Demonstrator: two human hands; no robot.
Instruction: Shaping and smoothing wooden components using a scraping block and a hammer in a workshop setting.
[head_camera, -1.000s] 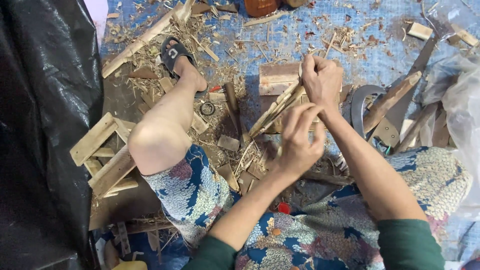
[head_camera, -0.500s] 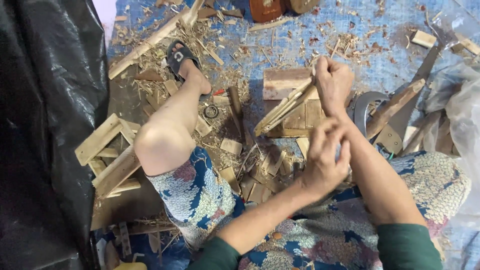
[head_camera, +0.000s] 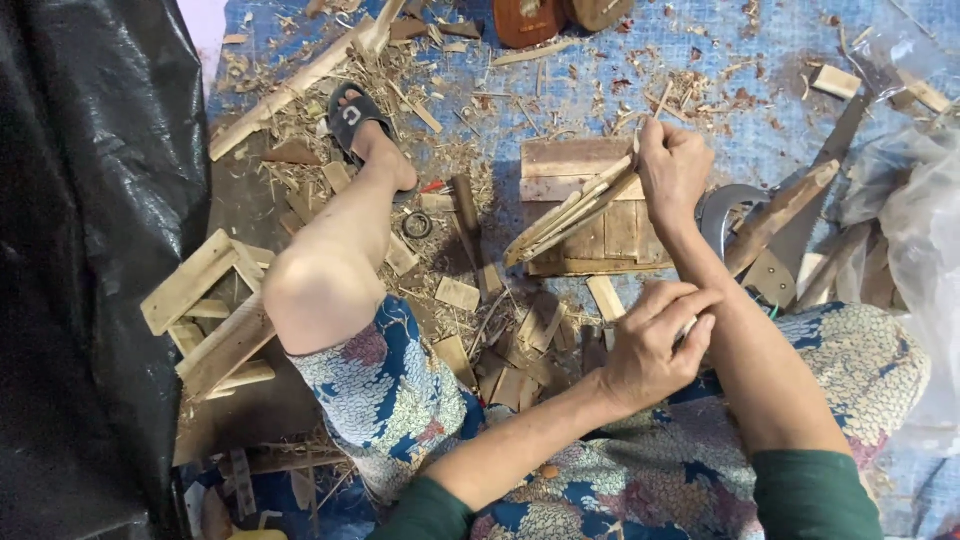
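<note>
Shavings litter blue tarp (head_camera: 600, 90); right hand (head_camera: 672, 172) grips wooden strips (head_camera: 570, 215), left hand (head_camera: 655, 345) curled empty.

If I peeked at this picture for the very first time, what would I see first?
First, the right hand near the top middle, gripping a bundle of thin wooden strips that slants down to the left. Just below, the left hand rests against the right forearm. Then the bare knee at left, and wood shavings scattered over the blue mat.

Dark green sleeves (head_camera: 810, 495), blue floral garment (head_camera: 400, 400), black sandal (head_camera: 352, 118)
</note>
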